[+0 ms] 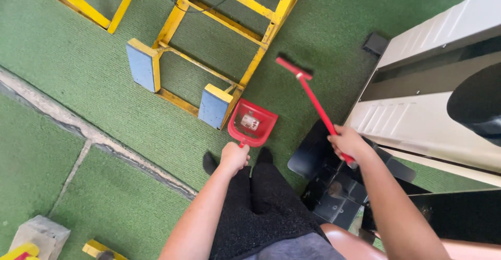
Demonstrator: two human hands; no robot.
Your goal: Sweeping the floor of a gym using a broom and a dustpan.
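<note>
My left hand [234,157] grips the handle of a red dustpan [252,124] that rests on the green carpet [104,72] just ahead of my feet. Inside the pan lies a small crumpled wrapper [250,122]. My right hand [348,143] holds the long red handle of a red broom [308,89]. Its narrow head [293,67] touches the carpet to the upper right of the dustpan, apart from it.
A yellow metal frame [219,25] with blue foot pads [142,64] stands right behind the dustpan. A white cabinet [433,82] runs along the right. A black office chair base [334,187] sits beside my legs. A grey concrete block [39,236] lies at lower left.
</note>
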